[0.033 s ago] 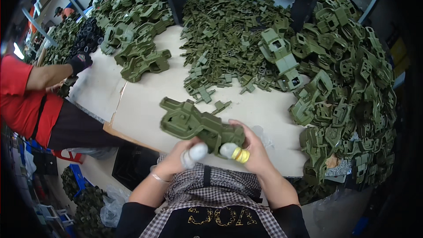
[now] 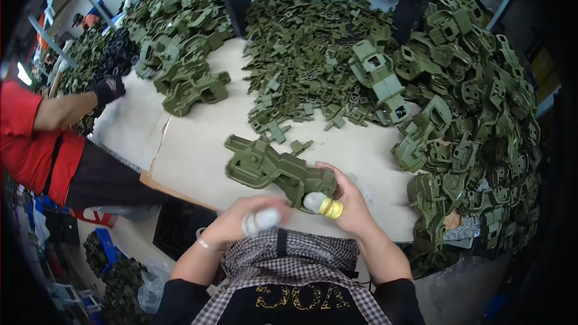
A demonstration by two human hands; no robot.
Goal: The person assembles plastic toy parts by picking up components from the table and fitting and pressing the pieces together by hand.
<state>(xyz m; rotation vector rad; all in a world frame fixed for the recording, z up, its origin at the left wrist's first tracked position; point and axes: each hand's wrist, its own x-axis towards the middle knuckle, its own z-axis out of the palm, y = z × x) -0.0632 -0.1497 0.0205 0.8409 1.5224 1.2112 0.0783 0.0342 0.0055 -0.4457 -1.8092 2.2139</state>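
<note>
An olive-green plastic toy vehicle body [image 2: 271, 167] is held tilted above the pale tabletop [image 2: 367, 153] in front of me. My right hand [image 2: 352, 207] grips its right end, the fingers behind it and the thumb, wrapped in white and yellow tape, in front. Close to its lower edge is my left hand [image 2: 251, 215], with a white cover on the thumb. Motion smears those fingers, and whether they touch the body is unclear. Just beyond the body, a small green part [image 2: 300, 147] lies loose.
Small green parts form a wide heap [image 2: 307, 54] at the back. Larger vehicle bodies pile up on the right [image 2: 481, 102] and at the back left [image 2: 192, 91]. Left of me, a co-worker's gloved hand [image 2: 108, 89] is near black rings [image 2: 119, 52]. A clear plastic bag [image 2: 155, 283] lies lower left.
My left hand has come away from the vehicle body's underside, moving slightly down and left. The body, still in my right hand, has shifted slightly right.
</note>
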